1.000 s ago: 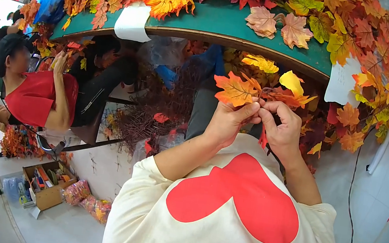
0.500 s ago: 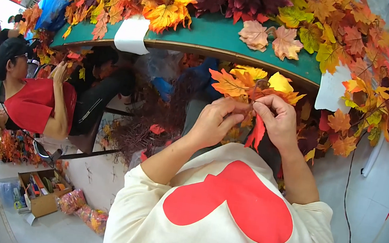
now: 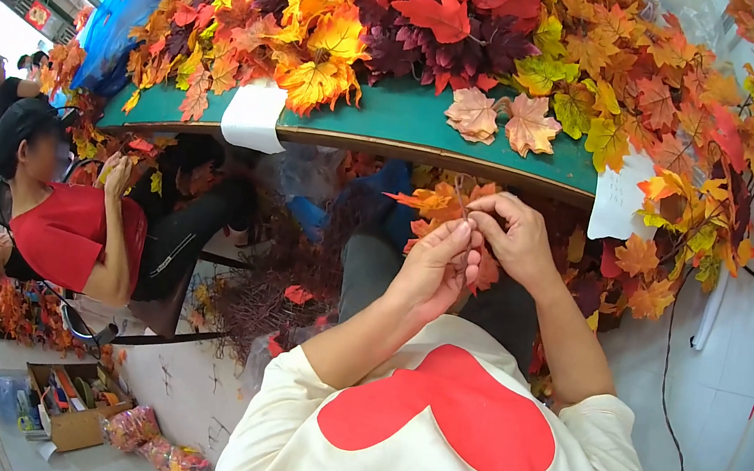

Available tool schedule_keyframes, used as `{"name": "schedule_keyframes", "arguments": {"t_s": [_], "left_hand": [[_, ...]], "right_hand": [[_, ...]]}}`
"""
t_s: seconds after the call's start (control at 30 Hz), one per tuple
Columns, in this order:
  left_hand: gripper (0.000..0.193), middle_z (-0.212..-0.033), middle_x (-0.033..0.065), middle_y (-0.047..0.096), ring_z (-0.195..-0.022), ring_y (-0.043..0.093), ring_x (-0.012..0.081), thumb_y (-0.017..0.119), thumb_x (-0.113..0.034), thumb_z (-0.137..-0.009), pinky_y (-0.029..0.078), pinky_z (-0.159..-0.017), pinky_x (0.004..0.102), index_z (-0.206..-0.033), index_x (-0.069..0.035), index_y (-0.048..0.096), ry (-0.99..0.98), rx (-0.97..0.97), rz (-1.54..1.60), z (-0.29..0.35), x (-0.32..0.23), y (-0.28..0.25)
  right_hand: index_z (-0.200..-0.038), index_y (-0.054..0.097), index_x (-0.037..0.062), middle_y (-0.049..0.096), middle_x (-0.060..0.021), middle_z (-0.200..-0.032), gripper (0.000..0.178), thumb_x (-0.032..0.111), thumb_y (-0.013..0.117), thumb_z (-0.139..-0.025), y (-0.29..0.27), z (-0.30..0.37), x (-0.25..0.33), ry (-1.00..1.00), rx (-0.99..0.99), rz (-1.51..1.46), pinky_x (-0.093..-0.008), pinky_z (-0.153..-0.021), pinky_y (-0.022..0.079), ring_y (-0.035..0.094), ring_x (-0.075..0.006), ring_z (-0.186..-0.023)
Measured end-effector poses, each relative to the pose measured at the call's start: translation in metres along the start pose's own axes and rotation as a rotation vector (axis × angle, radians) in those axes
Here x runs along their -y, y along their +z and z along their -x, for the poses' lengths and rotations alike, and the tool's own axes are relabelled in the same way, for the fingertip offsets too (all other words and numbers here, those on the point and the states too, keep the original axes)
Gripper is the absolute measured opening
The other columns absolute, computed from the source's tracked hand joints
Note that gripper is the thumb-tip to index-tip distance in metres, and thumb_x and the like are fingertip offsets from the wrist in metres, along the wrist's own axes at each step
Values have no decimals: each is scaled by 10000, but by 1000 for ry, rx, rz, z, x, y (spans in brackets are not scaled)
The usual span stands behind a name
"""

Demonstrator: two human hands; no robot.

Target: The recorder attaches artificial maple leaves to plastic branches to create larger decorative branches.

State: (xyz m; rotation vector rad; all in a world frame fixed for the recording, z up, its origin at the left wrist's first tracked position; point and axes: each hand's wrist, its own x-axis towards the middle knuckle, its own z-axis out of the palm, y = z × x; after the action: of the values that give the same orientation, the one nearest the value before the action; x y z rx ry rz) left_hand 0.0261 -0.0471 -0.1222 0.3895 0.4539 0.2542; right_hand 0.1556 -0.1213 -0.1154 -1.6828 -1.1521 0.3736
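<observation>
In front of my lap, below the table edge, both hands meet at the stem of an artificial maple leaf spray [image 3: 433, 203] with orange leaves. My left hand [image 3: 431, 268] is turned partly palm up, its thumb and fingers pinched at the stem's base. My right hand [image 3: 514, 241] is closed at the same spot from the other side, fingertips touching the left's. A thin brown stem stands up from between the fingertips. Part of the spray is hidden behind my hands. Just above, two pale peach leaves [image 3: 501, 121] lie on the green table [image 3: 395, 116].
Heaps of red, yellow, purple and orange leaves [image 3: 434, 15] cover the table. Paper sheets [image 3: 255, 117] hang over its edge. Bare brown stems [image 3: 276, 294] pile up below. A person in red [image 3: 70, 234] sits at left, near a cardboard box [image 3: 76, 420]. A cable [image 3: 668, 406] crosses the floor.
Both hands have shifted slightly left, and my left hand has rolled palm upward. The spray has turned; its yellow leaves and the dangling red leaf no longer show as before.
</observation>
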Motion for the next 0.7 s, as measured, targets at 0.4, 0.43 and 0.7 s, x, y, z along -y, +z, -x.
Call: {"name": "schedule_keyframes", "arguments": {"t_s": [0.4, 0.43, 0.7], "left_hand": [[152, -1155, 13, 550, -974, 588, 204, 487, -240, -901, 504, -649, 256, -991, -123, 522, 115, -107, 32, -6, 0, 29], [152, -1155, 13, 550, -974, 588, 204, 487, -240, -901, 504, -649, 256, -991, -123, 522, 114, -101, 30, -6, 0, 26], [118, -1219, 51, 507, -926, 596, 174, 501, -219, -892, 519, -618, 244, -961, -131, 538, 285, -132, -50, 4, -12, 9]], "right_hand": [[-917, 610, 12, 606, -141, -964, 219, 65, 594, -705, -25, -26, -10, -138, -5, 91, -310, -785, 462, 588, -262, -900], [-901, 611, 16, 604, -140, -938, 183, 103, 602, -741, -31, -31, -11, -149, -85, 148, -320, -763, 464, 587, -273, -876], [-896, 606, 38, 616, -121, -908, 177, 172, 605, -780, -127, -80, -73, 10, -795, 819, -353, -695, 464, 596, -276, -795]]}}
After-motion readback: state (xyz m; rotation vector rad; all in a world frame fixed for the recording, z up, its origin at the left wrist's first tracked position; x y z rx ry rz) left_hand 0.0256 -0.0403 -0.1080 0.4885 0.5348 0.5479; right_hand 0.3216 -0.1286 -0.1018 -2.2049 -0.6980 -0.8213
